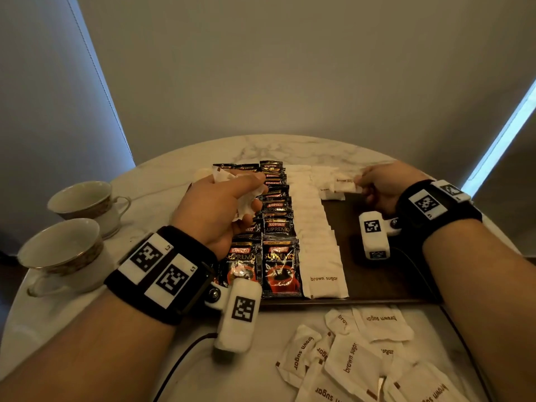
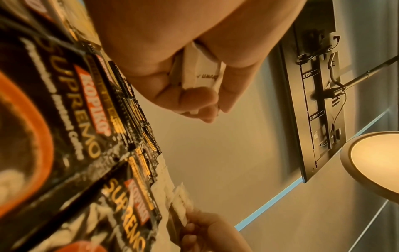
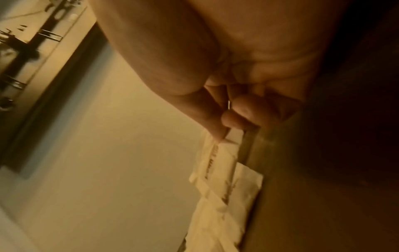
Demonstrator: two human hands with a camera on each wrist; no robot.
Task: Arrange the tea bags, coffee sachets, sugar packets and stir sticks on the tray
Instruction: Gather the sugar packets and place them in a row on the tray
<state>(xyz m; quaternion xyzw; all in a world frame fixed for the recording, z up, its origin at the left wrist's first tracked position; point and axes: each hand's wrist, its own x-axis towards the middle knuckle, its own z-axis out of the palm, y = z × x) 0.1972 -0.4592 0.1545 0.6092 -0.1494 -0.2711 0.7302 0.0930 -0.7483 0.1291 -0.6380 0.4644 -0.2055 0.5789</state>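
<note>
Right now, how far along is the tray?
Done: coffee sachets and one sugar row line the tray. In hand: right hand places a packet; left hand holds spare packets. Left: loose sugar packets; no tea bags or stir sticks seen.

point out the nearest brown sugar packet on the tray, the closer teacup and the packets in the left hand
brown sugar packet (image 1: 324, 278), head view, on its printed label
closer teacup (image 1: 59, 246), head view, inside the bowl
packets in the left hand (image 2: 201, 71), left wrist view, on the white paper face
</note>
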